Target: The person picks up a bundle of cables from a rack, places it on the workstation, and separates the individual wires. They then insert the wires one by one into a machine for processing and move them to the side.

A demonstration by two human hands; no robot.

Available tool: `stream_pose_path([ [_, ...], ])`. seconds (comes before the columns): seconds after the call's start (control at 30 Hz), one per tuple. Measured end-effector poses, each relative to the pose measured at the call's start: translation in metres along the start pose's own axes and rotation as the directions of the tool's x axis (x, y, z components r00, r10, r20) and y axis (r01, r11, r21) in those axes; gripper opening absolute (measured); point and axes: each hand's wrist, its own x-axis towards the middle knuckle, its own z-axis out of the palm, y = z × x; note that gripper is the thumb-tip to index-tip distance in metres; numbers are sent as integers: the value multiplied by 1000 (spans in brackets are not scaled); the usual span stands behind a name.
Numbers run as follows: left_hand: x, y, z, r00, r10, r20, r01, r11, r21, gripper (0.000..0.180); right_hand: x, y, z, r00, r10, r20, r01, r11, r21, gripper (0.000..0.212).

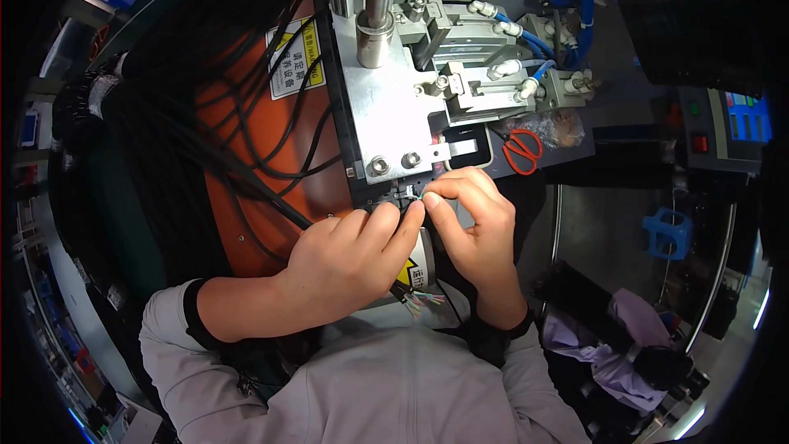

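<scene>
My right hand [481, 226] pinches a thin light-coloured wire [420, 196] between thumb and forefinger. Close against it, my left hand [349, 251] is closed with its fingers curled; what they hold is hidden. Just beyond both fingertips sits a small white connector piece [409, 191], at the lower edge of a metal fixture [386, 107]. A thick black cable [275, 197] runs in from the upper left and passes beneath my left hand. Below that hand, a stripped cable end [421, 300] fans out into several thin coloured wires.
Pneumatic cylinders [485, 57] with blue hoses [585, 8] stand behind the fixture. Red-handled scissors [522, 152] lie to its right, near a clear plastic bag [555, 127]. Black cables [238, 107] drape over an orange panel [226, 222] on the left. A control screen [746, 117] is far right.
</scene>
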Motion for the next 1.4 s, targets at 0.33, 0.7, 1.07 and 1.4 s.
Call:
stream_pose_path([
  [0.33, -1, 4, 6, 996, -82, 33, 78, 992, 103, 32, 1, 10, 15, 987, -150, -62, 136, 971, -195, 8],
  [0.7, 3, 3, 0, 993, -86, 85, 77, 991, 105, 31, 3, 16, 15, 981, -166, -102, 155, 982, -107, 9],
  [1.07, 0, -4, -1, 990, -140, -35, 136, 986, -92, 32, -6, 4, 7, 962, 272, -34, -240, 893, 381, 11],
  [1.4, 4, -5, -6, 991, -61, -120, 47, 992, -114, 35, -1, -5, -6, 999, 21, -40, -10, 967, 254, 17],
])
